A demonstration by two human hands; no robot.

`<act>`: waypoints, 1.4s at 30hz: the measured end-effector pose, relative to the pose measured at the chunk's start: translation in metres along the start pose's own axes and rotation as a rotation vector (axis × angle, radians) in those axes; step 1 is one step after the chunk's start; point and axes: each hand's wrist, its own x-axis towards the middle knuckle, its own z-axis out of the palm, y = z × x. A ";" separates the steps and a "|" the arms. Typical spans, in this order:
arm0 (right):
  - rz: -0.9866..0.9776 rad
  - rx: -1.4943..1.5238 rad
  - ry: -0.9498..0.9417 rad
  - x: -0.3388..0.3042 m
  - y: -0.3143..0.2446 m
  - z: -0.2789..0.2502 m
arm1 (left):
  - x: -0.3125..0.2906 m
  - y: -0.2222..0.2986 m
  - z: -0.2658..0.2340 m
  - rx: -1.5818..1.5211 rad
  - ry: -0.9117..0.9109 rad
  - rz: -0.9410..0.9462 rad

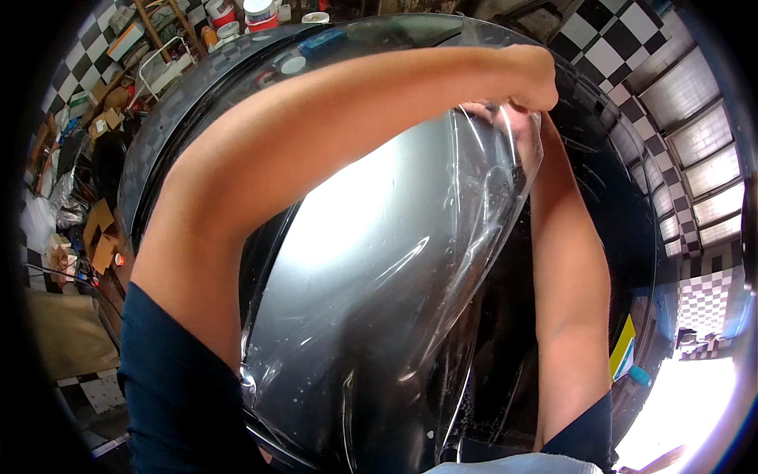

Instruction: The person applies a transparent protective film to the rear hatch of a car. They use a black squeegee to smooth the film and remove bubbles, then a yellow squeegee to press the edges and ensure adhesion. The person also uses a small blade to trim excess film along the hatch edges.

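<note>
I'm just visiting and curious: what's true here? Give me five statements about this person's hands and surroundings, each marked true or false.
1. The left hand and right hand are close together at a clear film. True.
2. The film is perfectly smooth, with no creases. False: it shows creases and folds, especially below the hands.
3. The left forearm reaches across toward the right of the picture. True.
4. Both hands wear thick gloves. False: they are bare.
5. The sleeves are bright red. False: the sleeves are dark blue.
</note>
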 end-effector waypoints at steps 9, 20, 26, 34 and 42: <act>0.043 0.464 0.163 0.004 0.004 0.012 | 0.008 -0.015 -0.009 0.082 -0.080 0.028; -0.192 0.094 0.119 0.009 0.020 0.004 | -0.009 0.004 -0.016 -0.008 -0.073 -0.192; -0.132 0.470 0.157 0.011 0.020 0.002 | -0.024 -0.004 -0.015 -0.342 0.023 -0.207; -0.248 0.036 0.001 0.007 0.033 -0.009 | -0.013 -0.026 -0.003 -0.124 0.075 -0.206; -0.054 0.500 0.317 0.016 0.021 -0.003 | -0.022 -0.052 -0.005 -0.797 0.034 -0.422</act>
